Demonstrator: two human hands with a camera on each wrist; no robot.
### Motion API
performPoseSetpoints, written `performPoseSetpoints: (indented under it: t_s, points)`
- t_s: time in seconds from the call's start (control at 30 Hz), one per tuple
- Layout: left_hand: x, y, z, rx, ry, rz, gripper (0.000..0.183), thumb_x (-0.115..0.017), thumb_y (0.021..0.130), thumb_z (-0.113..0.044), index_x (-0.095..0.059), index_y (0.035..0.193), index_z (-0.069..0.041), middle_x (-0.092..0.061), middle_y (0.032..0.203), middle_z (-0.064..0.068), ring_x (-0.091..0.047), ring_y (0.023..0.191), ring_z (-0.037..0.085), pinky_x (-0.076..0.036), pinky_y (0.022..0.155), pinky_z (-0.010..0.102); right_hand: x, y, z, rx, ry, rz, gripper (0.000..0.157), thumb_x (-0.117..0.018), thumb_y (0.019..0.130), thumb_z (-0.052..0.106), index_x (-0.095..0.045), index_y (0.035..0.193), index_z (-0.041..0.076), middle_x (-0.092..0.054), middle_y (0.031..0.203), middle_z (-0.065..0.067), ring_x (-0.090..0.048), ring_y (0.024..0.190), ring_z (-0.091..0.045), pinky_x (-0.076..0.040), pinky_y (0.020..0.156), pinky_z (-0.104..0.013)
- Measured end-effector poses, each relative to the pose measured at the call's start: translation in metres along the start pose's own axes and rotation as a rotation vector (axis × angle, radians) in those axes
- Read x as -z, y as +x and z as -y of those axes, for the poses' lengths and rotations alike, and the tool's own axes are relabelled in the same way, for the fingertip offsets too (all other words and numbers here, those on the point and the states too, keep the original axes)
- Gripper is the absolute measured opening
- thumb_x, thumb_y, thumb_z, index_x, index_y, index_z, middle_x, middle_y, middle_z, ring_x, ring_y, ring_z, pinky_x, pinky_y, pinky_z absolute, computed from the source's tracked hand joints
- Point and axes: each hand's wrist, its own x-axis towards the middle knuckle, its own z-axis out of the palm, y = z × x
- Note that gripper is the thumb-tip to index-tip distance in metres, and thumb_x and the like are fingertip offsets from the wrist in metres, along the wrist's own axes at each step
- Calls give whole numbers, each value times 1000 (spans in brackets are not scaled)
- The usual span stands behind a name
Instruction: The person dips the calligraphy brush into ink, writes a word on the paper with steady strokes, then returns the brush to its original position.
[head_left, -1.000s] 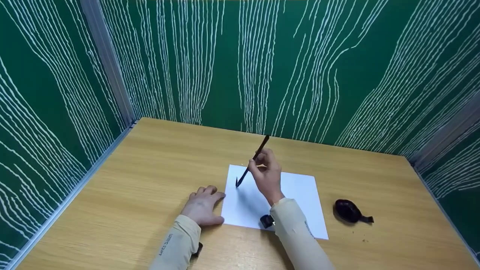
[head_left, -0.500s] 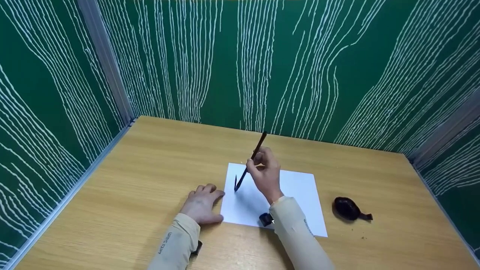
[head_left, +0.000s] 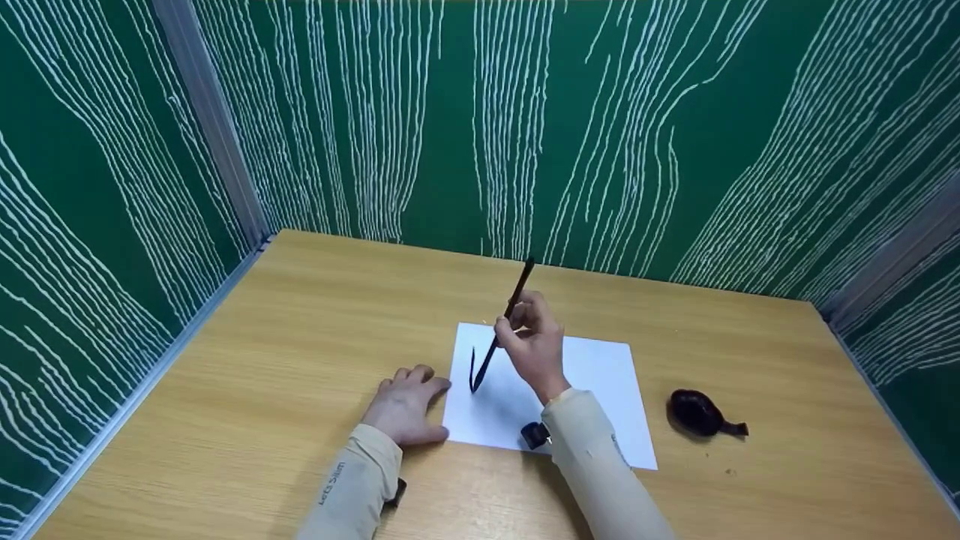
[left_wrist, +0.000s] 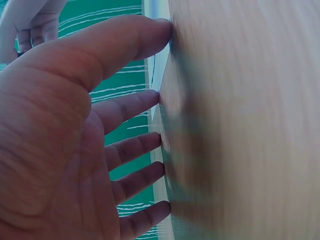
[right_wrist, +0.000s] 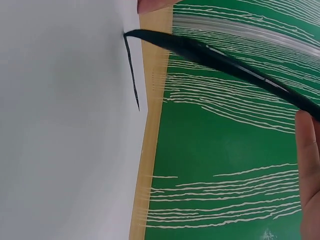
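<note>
My right hand [head_left: 534,346] pinches a dark paintbrush [head_left: 517,296], slanted with its handle end up and away. The brush's bristle tip touches a white sheet of paper [head_left: 596,382] near its left side. A thin black stroke [head_left: 472,366] runs from the tip toward the far edge; in the right wrist view the stroke [right_wrist: 131,72] meets the pointed tip. My left hand [head_left: 405,409] rests on the table, fingers spread, with thumb and index finger at the paper's left edge. The left wrist view shows these fingertips [left_wrist: 162,32] pressing down.
A dark, glossy oval dish [head_left: 696,414] with a short handle stands right of the paper on the wooden table [head_left: 315,315]. A few small specks lie near it. Green panels [head_left: 442,187] with wavy white lines rise around the table's back and sides.
The brush tip has moved toward the person along the paper's left side, and the black stroke has grown longer. The left hand stays in place at the paper's edge.
</note>
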Motion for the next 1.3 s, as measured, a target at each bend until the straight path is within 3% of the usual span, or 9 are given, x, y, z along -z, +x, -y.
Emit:
performPoseSetpoints:
  t_s: [0.27,0.4,0.63,0.77,0.93,1.1,1.3]
  points:
    - [-1,0,0,3,-6,-2,69,-65,60,-46,-48,124,-24,-41,128,5,-37,114,28,-32,88,48,0,-1,1,-23,14,16,25,-57,78,8,-52,99,20,-56,66,0,-59,56,-12,-50,49,-26]
    - [-1,0,0,12,-14,1,69,-65,61,-45,-48,124,-25,-41,128,4,-37,114,27,-32,88,48,2,-1,13,-29,26,15,25,-57,77,3,-52,98,14,-56,67,-4,-59,57,-15,-50,49,-27]
    - [-1,-1,0,6,-7,-20,68,-65,60,-45,-49,123,-24,-42,127,4,-37,114,27,-33,88,48,9,2,25,14,54,-99,23,-55,77,-1,-50,98,9,-57,70,-7,-58,58,-18,-51,51,-29]
    - [-1,-1,-1,7,-7,-28,67,-66,61,-45,-49,123,-24,-42,126,4,-38,113,27,-33,87,48,10,4,22,19,43,-154,22,-54,80,2,-48,99,10,-58,74,-6,-59,66,-19,-52,57,-31]
    - [0,-2,-1,-8,-2,-40,66,-65,61,-44,-49,122,-24,-43,125,4,-38,113,28,-33,87,49,8,6,11,31,21,-145,21,-54,81,3,-49,100,10,-58,78,-9,-61,74,-22,-52,61,-35]
    - [0,-2,-1,-15,-2,-45,66,-65,61,-44,-49,122,-24,-43,125,5,-39,113,29,-34,86,50,4,6,-8,10,-19,-121,20,-55,82,9,-50,101,14,-60,80,-5,-62,77,-16,-52,62,-28]
    - [0,-1,0,-2,-11,-32,67,-65,61,-44,-48,123,-25,-42,126,5,-38,113,28,-33,87,49,1,5,-13,1,-29,-101,20,-55,84,16,-49,102,19,-60,82,-1,-61,79,-9,-52,64,-24]
